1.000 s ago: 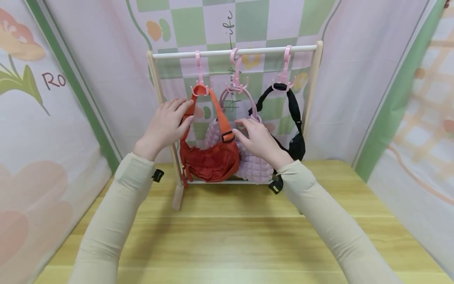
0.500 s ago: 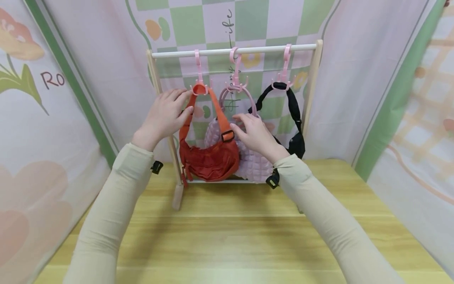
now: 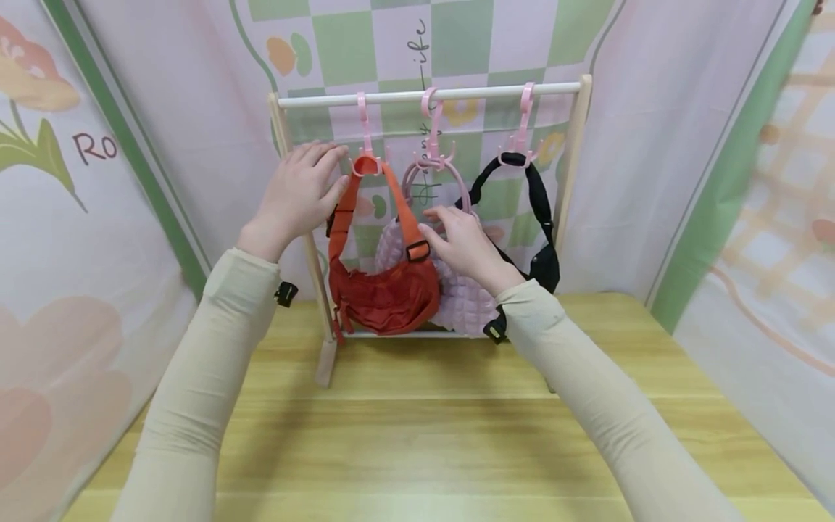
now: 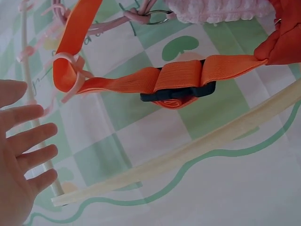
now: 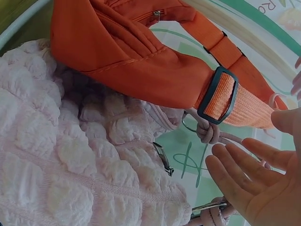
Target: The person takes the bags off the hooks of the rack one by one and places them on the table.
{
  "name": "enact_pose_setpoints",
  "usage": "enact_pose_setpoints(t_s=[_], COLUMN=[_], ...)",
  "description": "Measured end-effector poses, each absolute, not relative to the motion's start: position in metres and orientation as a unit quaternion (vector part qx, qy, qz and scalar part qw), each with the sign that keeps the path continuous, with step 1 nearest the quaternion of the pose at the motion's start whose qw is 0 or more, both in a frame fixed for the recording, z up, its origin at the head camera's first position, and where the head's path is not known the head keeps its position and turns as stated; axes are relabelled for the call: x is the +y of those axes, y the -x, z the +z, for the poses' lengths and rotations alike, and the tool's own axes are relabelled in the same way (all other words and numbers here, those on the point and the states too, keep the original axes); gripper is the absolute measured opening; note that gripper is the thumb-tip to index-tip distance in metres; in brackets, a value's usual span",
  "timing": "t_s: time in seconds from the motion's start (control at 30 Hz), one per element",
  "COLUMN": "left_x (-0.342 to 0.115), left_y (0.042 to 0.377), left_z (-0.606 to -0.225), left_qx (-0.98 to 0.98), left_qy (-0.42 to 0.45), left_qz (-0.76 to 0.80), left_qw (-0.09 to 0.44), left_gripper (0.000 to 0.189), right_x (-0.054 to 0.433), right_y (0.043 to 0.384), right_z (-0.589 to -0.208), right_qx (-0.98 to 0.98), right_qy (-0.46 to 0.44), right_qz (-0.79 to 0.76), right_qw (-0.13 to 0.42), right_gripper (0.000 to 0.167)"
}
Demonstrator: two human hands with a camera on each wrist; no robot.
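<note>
A red-orange shoulder bag [image 3: 385, 296] hangs by its orange strap [image 4: 181, 75] from the left pink hook [image 3: 365, 130]. My left hand [image 3: 296, 192] is raised beside the strap's upper part, fingers extended; the left wrist view shows them apart from strap and hook. My right hand [image 3: 464, 243] is near the strap's black buckle [image 5: 218, 95], in front of a pink quilted handbag [image 5: 61, 160]. Its fingers [image 5: 263, 153] are spread and hold nothing. The pink handbag hangs from the middle hook [image 3: 433, 134], partly hidden behind the red-orange bag and my right hand.
A wooden rack with a white bar [image 3: 483, 93] stands on the wood-grain table [image 3: 404, 435]. At the right, a black bag [image 3: 545, 265] hangs from the third hook [image 3: 524, 123]. Patterned curtains [image 3: 98, 239] enclose the back and sides.
My left hand has risen along the strap towards the hook's height. My right hand has shifted slightly left and up. The bags hang where they were.
</note>
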State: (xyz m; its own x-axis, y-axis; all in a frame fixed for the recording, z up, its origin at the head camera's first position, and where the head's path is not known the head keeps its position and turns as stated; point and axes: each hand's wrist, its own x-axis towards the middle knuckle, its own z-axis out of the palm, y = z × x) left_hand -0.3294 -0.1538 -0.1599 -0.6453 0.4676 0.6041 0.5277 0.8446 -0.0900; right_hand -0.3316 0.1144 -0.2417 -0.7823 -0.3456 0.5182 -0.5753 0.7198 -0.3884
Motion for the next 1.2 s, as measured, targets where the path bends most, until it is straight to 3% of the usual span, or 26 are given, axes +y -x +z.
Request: enact_pose_setpoints(t_s=[0.3, 1.2], left_x=[-0.151, -0.141], left_y=[0.331, 0.336], left_z=[-0.149, -0.109], left_qx=[-0.893, -0.896], left_qy=[0.278, 0.268], left_qz=[-0.056, -0.04], left_qw=[0.349, 0.351], left_gripper=[0.044, 0.044], right_x=[0.111, 0.104], right_y=[0.336, 0.34], right_z=[-0.241, -0.238], right_qx=[-0.906, -0.908], right_qy=[-0.247, -0.248], right_qz=[0.272, 0.278], right_qw=[0.209, 0.194], right_gripper=[0.043, 0.044])
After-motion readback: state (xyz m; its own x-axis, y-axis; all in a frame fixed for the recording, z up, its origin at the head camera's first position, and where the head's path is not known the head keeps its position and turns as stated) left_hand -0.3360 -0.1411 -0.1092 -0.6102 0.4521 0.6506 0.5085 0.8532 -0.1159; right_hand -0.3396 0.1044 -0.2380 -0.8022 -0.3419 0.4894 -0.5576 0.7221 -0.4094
